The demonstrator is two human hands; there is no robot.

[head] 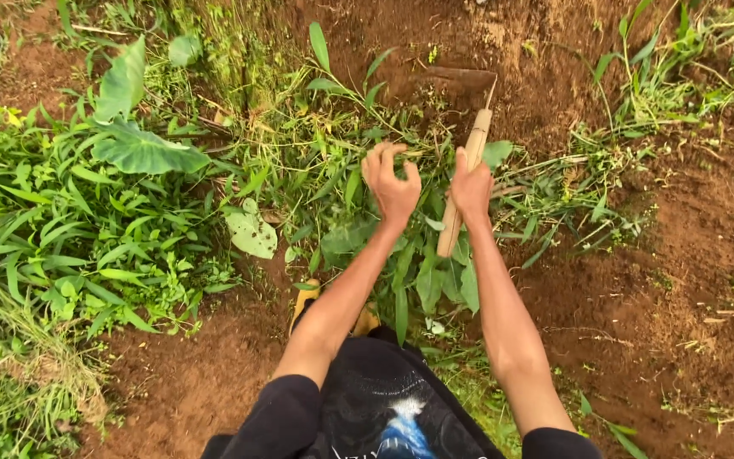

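I see bare reddish soil (681, 255) across the right side and a thick patch of weeds (70, 229) on the left, with one broad leaf (142, 151) standing out. My right hand (471, 185) is clamped on a wooden handle (465, 183) that slants up toward a blade (462, 79) sunk in the dirt. My left hand (391, 181) hovers beside it, fingers spread, holding nothing.

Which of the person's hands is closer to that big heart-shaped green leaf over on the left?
The left hand. It hovers with fingers curled over the weeds, to the right of the big heart-shaped green leaf. The right hand is farther right, gripping the pale wooden handle.
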